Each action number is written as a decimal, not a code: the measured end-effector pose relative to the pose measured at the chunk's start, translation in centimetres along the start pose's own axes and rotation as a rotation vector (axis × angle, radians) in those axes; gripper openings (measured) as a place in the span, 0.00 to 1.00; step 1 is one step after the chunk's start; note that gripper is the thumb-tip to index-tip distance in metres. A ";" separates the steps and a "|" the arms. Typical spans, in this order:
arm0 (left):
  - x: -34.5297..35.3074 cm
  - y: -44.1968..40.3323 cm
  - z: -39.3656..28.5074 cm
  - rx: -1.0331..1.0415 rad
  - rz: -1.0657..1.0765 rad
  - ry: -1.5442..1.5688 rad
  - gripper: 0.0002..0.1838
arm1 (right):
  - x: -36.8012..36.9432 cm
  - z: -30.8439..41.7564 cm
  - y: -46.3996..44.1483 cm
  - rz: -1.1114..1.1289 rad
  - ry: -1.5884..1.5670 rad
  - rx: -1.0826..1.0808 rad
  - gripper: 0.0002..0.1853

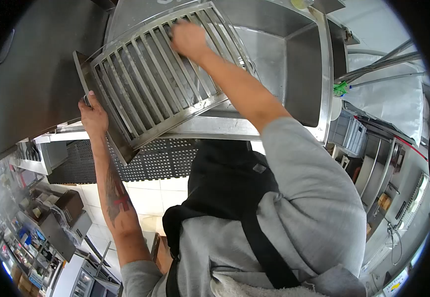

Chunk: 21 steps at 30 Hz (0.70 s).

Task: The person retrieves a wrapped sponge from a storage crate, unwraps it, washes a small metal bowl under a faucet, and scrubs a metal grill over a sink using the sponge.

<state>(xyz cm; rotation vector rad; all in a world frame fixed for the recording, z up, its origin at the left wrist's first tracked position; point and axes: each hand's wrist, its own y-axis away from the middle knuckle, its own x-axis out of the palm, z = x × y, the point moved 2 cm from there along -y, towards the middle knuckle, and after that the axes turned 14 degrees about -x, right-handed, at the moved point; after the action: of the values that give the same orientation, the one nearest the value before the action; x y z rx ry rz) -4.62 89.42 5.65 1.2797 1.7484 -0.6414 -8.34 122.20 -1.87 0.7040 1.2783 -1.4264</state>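
A metal baffle filter (pixel 190 110), with long parallel slats in a steel frame, lies tilted across the sink's left part and front edge. Its left end juts out past the counter. My left hand (pixel 95 117) is closed around that end, thumb on the frame's side. Over the slats in the upper part of the filter, my right hand (pixel 190 40) is closed with its knuckles up. A little dark grey shows at its fingertips, but what it holds is mostly hidden.
The steel sink basin (pixel 301 74) extends to the right of the filter. A dark steel panel (pixel 37 74) stands at left. Below are a perforated black mat (pixel 160 161) and pale floor tiles. Hoses (pixel 381 64) and a grey crate (pixel 351 131) are at right.
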 end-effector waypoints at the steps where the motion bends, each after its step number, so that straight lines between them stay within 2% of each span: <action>1: 0.3 -0.1 0.2 0.001 -0.011 -0.001 0.38 | 0.1 -0.4 -1.6 -0.008 -0.005 -0.005 0.09; 3: 0.4 -0.4 0.6 0.053 -0.084 -0.039 0.39 | 0.4 -0.6 -3.1 0.036 0.011 0.067 0.09; 4: 0.4 -0.5 0.9 0.055 -0.086 -0.040 0.39 | 0.3 -0.4 -1.4 0.081 0.031 0.009 0.09; 6: 0.6 -0.5 0.5 -0.037 -0.062 -0.040 0.40 | -2.3 1.3 5.4 0.156 0.013 -0.128 0.11; 8: 0.2 0.0 0.1 -0.046 -0.054 -0.009 0.41 | -5.3 2.2 11.4 0.254 -0.126 -0.082 0.15; 10: 0.7 -0.8 1.0 -0.047 -0.061 -0.009 0.43 | -7.9 2.2 14.6 0.395 -0.224 -0.126 0.17; 12: 0.3 -0.4 0.7 -0.087 -0.040 -0.008 0.44 | -9.6 0.4 15.2 0.378 -0.334 -0.156 0.19; 14: 1.0 -1.4 1.8 -0.073 -0.064 -0.005 0.44 | -12.1 -0.5 14.0 0.189 -0.312 -0.178 0.19; 15: 0.7 -1.1 2.0 -0.108 -0.080 -0.002 0.44 | -13.4 0.3 13.0 0.207 -0.321 -0.211 0.19; 17: 0.6 -1.1 1.6 -0.097 -0.044 -0.009 0.44 | -15.5 0.8 11.6 0.160 -0.035 0.142 0.17; 21: 0.6 -0.9 1.5 -0.089 -0.050 0.001 0.44 | -9.0 2.8 11.7 0.251 -0.010 0.016 0.16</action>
<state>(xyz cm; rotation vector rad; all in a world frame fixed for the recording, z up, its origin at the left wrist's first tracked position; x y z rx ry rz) -5.00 88.26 4.32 1.1790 1.7938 -0.5847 5.71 123.74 3.18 0.8357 1.1281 -1.2342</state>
